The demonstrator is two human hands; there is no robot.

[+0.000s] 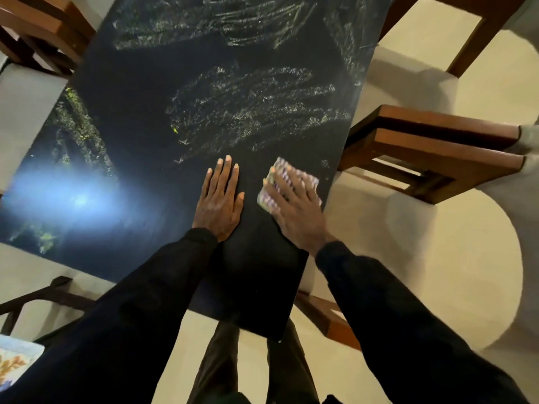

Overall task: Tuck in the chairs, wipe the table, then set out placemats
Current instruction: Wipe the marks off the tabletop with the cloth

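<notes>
Two black sleeves [131, 301] reach out from the near edge, and between them you can see the person's legs [221, 360] standing on the pale floor [437, 83]. Both hands lie flat on the dark table [145, 126], side by side but not touching. On the left hand [220, 199] the fingers are straight and close together, and it rests on the bare table top. The right hand [294, 211] has straight fingers too, and it presses down on a small patterned cloth [281, 167]. This cloth sits near the right edge of the table and looks a bit blurry. Farther out on the table top there are pale smeary streaks [256, 109], with more at the far end. A bright white glare [78, 199] shines on the left side of the table. One brown wooden chair [437, 147] stands just beside the right edge of the table. Another chair [478, 33] is at the far right, and a third chair [43, 33] is at the far left. Low on the left, something flat with an orange and blue print [14, 363] peeks in at the edge, but I cannot tell what it is.
</notes>
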